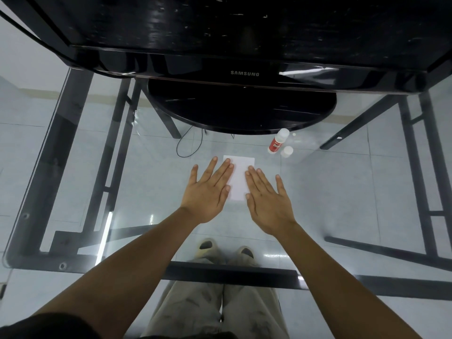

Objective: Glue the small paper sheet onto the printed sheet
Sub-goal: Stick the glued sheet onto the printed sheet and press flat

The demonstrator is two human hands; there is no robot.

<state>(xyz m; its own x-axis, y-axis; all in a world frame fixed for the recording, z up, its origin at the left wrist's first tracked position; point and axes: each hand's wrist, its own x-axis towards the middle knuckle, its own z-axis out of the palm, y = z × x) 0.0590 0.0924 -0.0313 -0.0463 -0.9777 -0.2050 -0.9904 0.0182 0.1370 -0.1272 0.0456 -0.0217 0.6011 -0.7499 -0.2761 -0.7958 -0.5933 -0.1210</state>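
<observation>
A white sheet of paper point(239, 178) lies flat on the glass table, showing a blank face; I cannot tell whether a second sheet lies under or on it. My left hand point(208, 192) rests palm down with fingers spread, its fingertips on the paper's left edge. My right hand point(267, 199) lies palm down too, its fingers covering the paper's right edge. Neither hand holds anything. A glue stick point(277, 141) with a red label lies beyond the paper to the right, and its white cap point(287, 151) sits beside it.
A black monitor point(244, 73) on a round base point(242, 111) stands at the back of the glass table point(342, 182). Black table frame bars, a floor cable, and my legs and shoes show through the glass.
</observation>
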